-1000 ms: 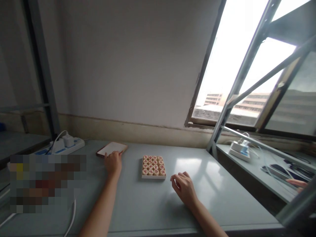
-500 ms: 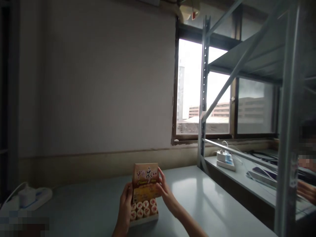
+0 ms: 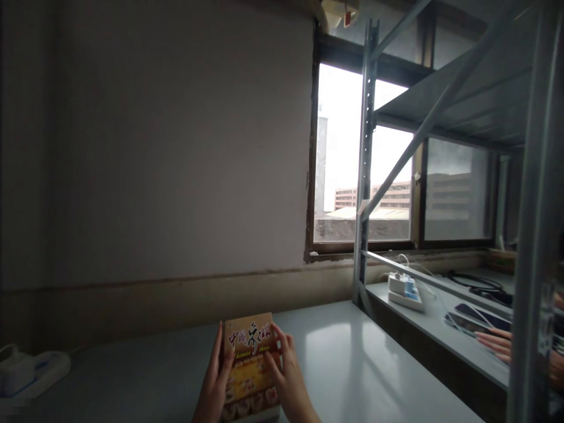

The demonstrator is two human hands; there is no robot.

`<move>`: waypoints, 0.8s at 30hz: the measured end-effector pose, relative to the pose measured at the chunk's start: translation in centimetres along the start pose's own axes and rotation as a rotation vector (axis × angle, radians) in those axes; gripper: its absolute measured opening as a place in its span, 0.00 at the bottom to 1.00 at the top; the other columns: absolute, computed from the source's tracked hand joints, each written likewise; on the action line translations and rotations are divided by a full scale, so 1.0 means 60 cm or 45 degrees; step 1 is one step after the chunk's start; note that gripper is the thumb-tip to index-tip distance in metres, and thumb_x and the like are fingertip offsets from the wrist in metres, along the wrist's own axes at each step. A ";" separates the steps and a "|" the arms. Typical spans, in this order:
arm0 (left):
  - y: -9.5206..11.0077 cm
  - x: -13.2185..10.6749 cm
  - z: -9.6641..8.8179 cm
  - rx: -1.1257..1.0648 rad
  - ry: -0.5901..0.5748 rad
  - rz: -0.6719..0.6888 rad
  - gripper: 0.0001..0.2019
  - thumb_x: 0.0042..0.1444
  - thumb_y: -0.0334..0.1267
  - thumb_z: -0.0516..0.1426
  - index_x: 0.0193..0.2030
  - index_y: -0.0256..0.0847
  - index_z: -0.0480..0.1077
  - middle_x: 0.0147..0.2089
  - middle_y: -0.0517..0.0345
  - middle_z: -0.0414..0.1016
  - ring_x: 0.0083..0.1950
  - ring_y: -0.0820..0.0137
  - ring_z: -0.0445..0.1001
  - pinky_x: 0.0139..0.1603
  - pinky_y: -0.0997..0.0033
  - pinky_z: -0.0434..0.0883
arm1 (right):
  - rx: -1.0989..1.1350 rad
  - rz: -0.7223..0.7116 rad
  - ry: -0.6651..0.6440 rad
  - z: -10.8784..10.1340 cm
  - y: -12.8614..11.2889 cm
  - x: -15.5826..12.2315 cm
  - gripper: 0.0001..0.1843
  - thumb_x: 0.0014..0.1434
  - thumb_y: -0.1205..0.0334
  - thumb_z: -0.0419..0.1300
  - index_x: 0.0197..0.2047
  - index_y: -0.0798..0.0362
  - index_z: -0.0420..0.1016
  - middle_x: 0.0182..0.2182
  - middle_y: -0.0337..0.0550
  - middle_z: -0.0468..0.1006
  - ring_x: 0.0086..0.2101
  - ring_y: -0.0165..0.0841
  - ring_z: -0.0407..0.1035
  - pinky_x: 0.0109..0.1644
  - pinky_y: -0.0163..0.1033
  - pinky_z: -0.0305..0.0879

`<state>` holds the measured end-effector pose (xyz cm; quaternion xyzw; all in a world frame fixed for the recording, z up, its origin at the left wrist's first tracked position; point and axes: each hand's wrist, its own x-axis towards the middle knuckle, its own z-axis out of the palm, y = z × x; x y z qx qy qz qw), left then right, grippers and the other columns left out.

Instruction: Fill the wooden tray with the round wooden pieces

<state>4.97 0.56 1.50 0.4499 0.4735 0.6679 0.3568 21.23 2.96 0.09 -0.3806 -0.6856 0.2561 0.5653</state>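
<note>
The lid of a Chinese chess box (image 3: 249,338), brown and yellow with large characters and the words "Chinese chess", lies between my two hands. My left hand (image 3: 214,373) grips its left edge, thumb on the front face. On the other edge my right hand (image 3: 285,365) has its fingers along the side and its thumb on the front. A row of round shapes with red marks (image 3: 251,405) shows at the near end; I cannot tell whether they are pieces or printing. A pale edge of the box (image 3: 267,416) is just visible below, at the bottom of the view.
The pale table (image 3: 352,364) meets a wall behind. A power strip with a plug (image 3: 37,373) sits at left. At right stands a metal shelf rack (image 3: 365,176), holding another power strip (image 3: 405,296) and phones (image 3: 471,320), with another person's hand (image 3: 496,343) beside them.
Both hands have brought the lid down toward me over the box. The two rows of chess pieces seen before are now mostly covered. The view has shifted slightly.
</note>
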 end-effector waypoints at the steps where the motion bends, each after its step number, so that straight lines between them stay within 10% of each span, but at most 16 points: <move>1: -0.005 0.001 0.002 -0.027 -0.001 -0.028 0.41 0.45 0.56 0.54 0.63 0.45 0.45 0.66 0.57 0.46 0.65 0.62 0.45 0.62 0.65 0.54 | -0.047 -0.046 0.006 0.003 0.006 0.001 0.24 0.54 0.55 0.54 0.55 0.46 0.61 0.50 0.46 0.65 0.50 0.39 0.62 0.53 0.44 0.60; 12: -0.009 0.004 -0.005 -0.262 -0.096 -0.310 0.38 0.46 0.49 0.55 0.62 0.37 0.49 0.65 0.53 0.47 0.64 0.58 0.47 0.60 0.62 0.57 | 0.058 0.009 0.061 0.001 0.016 0.011 0.23 0.58 0.55 0.50 0.57 0.49 0.60 0.56 0.46 0.59 0.56 0.38 0.54 0.58 0.43 0.55; 20: -0.059 -0.001 -0.006 0.470 -0.023 -0.161 0.41 0.47 0.49 0.53 0.64 0.37 0.40 0.66 0.47 0.42 0.66 0.60 0.37 0.62 0.57 0.48 | 0.010 0.158 -0.019 0.017 0.022 -0.019 0.30 0.58 0.60 0.49 0.63 0.49 0.45 0.63 0.43 0.37 0.61 0.38 0.33 0.61 0.50 0.40; 24: -0.087 -0.004 -0.014 0.662 -0.073 -0.298 0.38 0.48 0.51 0.50 0.63 0.35 0.46 0.61 0.42 0.57 0.63 0.57 0.51 0.58 0.57 0.58 | -0.049 0.311 -0.105 0.023 0.022 -0.027 0.31 0.57 0.64 0.49 0.63 0.48 0.45 0.63 0.44 0.38 0.60 0.39 0.35 0.60 0.57 0.28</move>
